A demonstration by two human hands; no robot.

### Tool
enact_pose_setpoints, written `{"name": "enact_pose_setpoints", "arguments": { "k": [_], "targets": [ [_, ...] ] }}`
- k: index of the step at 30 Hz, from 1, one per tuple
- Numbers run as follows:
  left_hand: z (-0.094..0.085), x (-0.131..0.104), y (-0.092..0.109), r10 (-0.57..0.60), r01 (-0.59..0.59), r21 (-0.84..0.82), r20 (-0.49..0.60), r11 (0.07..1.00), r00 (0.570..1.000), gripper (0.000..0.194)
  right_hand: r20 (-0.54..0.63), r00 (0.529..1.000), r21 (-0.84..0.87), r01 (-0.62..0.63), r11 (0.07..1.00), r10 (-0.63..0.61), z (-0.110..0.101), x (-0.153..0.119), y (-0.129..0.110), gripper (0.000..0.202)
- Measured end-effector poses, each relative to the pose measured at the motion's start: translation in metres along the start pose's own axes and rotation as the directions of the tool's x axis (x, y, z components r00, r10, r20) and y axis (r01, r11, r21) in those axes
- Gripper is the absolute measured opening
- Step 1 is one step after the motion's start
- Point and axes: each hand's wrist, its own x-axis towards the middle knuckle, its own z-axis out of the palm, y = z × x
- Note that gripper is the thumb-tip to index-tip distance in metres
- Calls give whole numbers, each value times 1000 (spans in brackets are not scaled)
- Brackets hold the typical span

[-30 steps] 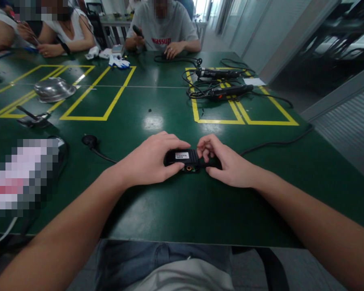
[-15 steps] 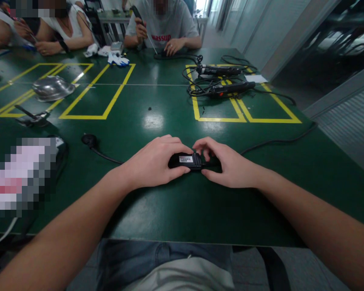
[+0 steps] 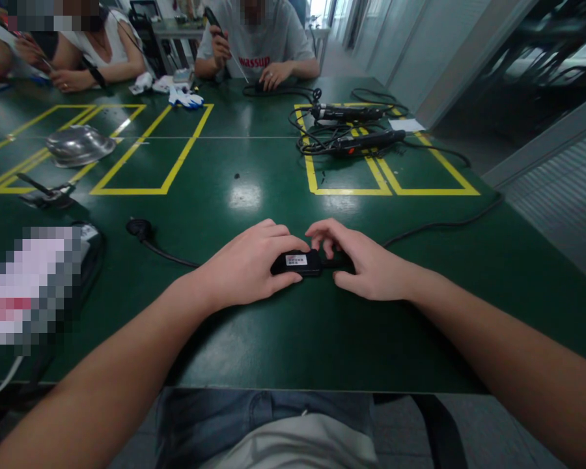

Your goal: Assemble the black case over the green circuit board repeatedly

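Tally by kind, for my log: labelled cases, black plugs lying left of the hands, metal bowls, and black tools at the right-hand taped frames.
Labelled black case: 1
Black plug: 1
Metal bowl: 1
Black tools: 2
Total: 5

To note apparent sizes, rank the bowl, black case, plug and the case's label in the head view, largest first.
1. Bowl
2. Black case, counting only what shows; the left hand partly covers it
3. Plug
4. Label

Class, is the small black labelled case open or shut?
The black case looks shut: no interior shows along its visible edge; the left hand covers one end.
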Motion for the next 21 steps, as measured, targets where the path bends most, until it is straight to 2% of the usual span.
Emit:
{"name": "enact_pose_setpoints", "arguments": {
  "k": [5, 9, 16, 21],
  "targets": [
    [0, 1, 0, -2, 2, 37, 3, 999, 1000, 31, -37, 999, -148, 6, 989, -12, 4, 1, -6, 38],
    [-1, 0, 2, -33, 32, 39, 32, 999, 999, 31, -47, 999, -206, 16, 978, -26, 8, 1, -7, 25],
    [-1, 0, 5, -19, 16, 74, 43, 997, 999, 32, -53, 995, -305, 68, 950, -89, 7, 0, -8, 22],
    [-1, 0, 5, -1, -3, 77, 50, 997, 999, 33, -52, 996, -302, 59, 951, -78, 7, 0, -9, 23]
  ]
}}
